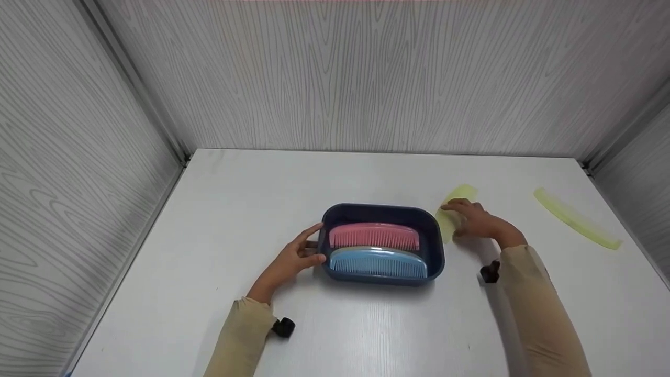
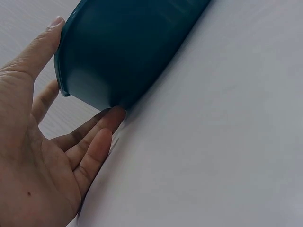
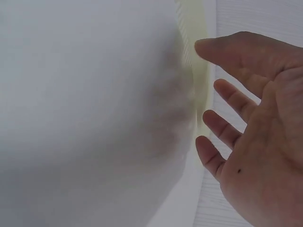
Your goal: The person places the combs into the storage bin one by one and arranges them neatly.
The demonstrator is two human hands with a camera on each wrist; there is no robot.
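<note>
A dark blue plastic basin (image 1: pixel 382 281) (image 2: pixel 128 47) holds a pink comb (image 1: pixel 374 230) and, in front of it, a light blue comb (image 1: pixel 378 256). My left hand (image 1: pixel 287 263) (image 2: pixel 38 137) touches the basin's left end, with fingers and thumb extended along the rim and low on its side. Just right of the basin lies a pale yellow comb (image 1: pixel 463 191) (image 3: pixel 193 23), partly covered by my right hand (image 1: pixel 477 221) (image 3: pixel 265 113). That hand's fingers are spread and loosely bent, with fingertips and thumb right at the comb.
Farther right on the white table (image 1: pixel 209 220), a second pale yellow comb (image 1: pixel 576 224) lies slanted. Grey wood-grain panels (image 1: pixel 366 73) stand at the back and both sides. Each wrist carries a small black camera (image 1: pixel 283 327).
</note>
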